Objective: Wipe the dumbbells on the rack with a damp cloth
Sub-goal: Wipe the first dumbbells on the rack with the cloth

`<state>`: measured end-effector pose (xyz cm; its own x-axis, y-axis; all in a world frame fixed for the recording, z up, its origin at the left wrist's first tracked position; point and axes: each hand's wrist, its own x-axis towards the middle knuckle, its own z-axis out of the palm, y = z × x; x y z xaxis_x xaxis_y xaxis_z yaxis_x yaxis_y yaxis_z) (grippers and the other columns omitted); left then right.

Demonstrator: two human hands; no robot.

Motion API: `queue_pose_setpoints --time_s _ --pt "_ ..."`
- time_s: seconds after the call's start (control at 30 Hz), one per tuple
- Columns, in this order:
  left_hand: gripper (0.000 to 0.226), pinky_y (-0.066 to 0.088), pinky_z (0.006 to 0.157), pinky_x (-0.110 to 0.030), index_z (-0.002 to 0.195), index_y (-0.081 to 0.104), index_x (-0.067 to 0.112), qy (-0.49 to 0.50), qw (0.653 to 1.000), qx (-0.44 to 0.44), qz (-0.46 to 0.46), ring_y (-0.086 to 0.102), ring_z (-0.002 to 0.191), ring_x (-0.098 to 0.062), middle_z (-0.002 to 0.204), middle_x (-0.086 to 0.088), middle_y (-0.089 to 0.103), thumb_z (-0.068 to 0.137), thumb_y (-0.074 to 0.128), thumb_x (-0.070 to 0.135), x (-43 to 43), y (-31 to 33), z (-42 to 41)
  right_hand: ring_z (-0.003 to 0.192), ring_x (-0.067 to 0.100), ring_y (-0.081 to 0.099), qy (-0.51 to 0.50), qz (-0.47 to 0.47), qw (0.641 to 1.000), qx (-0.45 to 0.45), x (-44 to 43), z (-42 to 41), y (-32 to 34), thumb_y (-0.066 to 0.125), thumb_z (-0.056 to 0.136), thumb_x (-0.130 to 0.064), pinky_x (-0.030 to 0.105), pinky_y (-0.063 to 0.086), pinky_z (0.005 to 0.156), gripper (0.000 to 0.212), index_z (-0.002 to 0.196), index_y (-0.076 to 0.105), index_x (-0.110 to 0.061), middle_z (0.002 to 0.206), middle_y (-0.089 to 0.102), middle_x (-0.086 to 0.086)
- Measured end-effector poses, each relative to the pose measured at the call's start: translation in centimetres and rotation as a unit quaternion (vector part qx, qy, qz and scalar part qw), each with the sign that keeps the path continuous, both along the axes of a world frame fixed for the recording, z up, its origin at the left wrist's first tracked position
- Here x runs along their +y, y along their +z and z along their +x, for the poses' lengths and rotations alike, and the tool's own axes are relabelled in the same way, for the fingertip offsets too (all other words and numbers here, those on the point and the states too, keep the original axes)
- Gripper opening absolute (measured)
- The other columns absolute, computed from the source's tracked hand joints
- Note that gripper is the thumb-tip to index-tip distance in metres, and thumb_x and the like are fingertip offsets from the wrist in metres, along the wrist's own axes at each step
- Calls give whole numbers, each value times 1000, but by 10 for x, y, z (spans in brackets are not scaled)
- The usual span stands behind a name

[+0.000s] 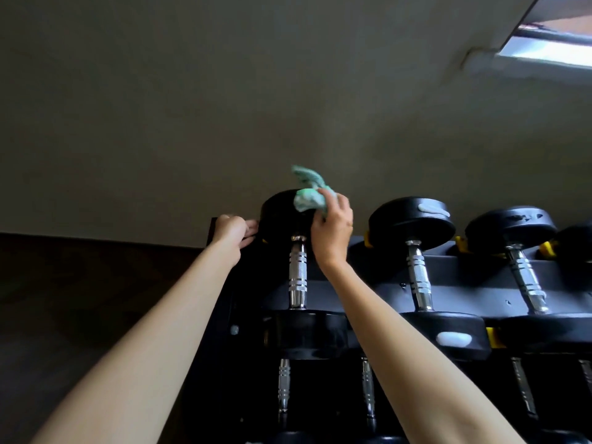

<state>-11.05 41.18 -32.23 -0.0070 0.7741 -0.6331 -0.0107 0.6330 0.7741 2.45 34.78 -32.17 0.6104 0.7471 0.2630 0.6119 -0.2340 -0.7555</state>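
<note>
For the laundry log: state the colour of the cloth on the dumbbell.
The cloth is pale mint green; the head view shows it best.

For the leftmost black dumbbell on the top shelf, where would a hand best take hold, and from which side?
Grip the ribbed chrome handle of the leftmost black dumbbell, coming down from above. It lies bare between the two round heads, looks slim enough to wrap the fingers round, and runs away from the camera. The wide, smooth heads offer little purchase.
</note>
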Motion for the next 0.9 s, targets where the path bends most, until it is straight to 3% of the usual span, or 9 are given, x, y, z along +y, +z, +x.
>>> queue_pose_setpoints --time_s 0.07,0.17,0.27,0.33,0.57,0.63,0.7,0.8,0.9 --pt "56 44 89 -35 139 26 -3 1 1000 -3 8 58 103 -29 124 -23 57 85 17 -19 -4 5 2 105 35 56 -115 -51 983 133 -10 20 -4 47 83 4 29 38 89 38 116 63 -6 112 62 19" --pt "53 44 90 -35 137 29 -5 3 1000 5 8 58 111 -31 127 -21 56 87 17 -18 -10 8 4 94 31 60 -221 -177 904 320 -31 41 -24 53 82 -4 33 46 81 27 105 66 -8 98 65 15" --pt "50 44 94 -38 130 37 3 13 1000 3 8 58 107 -30 127 -20 56 88 19 -17 -13 11 6 67 23 57 -167 -193 819 514 -36 36 -34 59 82 0 30 52 54 13 94 59 -2 84 58 13" --pt "49 44 93 -38 121 39 10 6 1000 1 12 57 112 -31 128 -20 55 87 20 -18 -14 12 6 57 19 52 -89 -194 789 576 -27 27 -29 50 87 3 26 49 43 10 84 51 -6 73 54 11" --pt "58 45 90 -36 143 24 0 -23 1000 7 11 59 110 -29 133 -16 52 87 22 -17 -19 6 5 72 19 57 46 -210 818 533 -29 18 -30 46 90 7 30 49 62 16 96 54 -5 82 59 9" --pt "56 47 86 -34 142 25 2 -26 999 15 20 62 96 -26 136 -14 48 89 24 -15 -20 3 8 76 22 58 92 -261 818 504 -40 26 -30 45 87 11 34 50 69 21 94 56 -5 85 60 11" --pt "52 47 83 -32 141 27 3 -24 999 22 24 61 84 -21 137 -14 45 91 25 -12 -20 2 10 76 24 59 140 -336 795 485 -50 30 -25 45 86 13 33 50 69 21 89 56 -4 84 61 13" --pt "50 47 81 -30 139 28 5 -25 999 30 29 60 78 -19 138 -15 44 91 26 -11 -20 3 14 66 18 59 191 -433 741 477 -61 34 -16 41 88 12 25 51 55 22 78 53 -4 77 59 11" --pt "50 47 80 -30 139 28 5 -24 999 32 31 59 70 -15 137 -14 44 91 26 -12 -20 4 15 66 20 58 192 -450 743 456 -55 37 -16 43 88 11 27 52 55 20 77 52 -3 77 58 13"
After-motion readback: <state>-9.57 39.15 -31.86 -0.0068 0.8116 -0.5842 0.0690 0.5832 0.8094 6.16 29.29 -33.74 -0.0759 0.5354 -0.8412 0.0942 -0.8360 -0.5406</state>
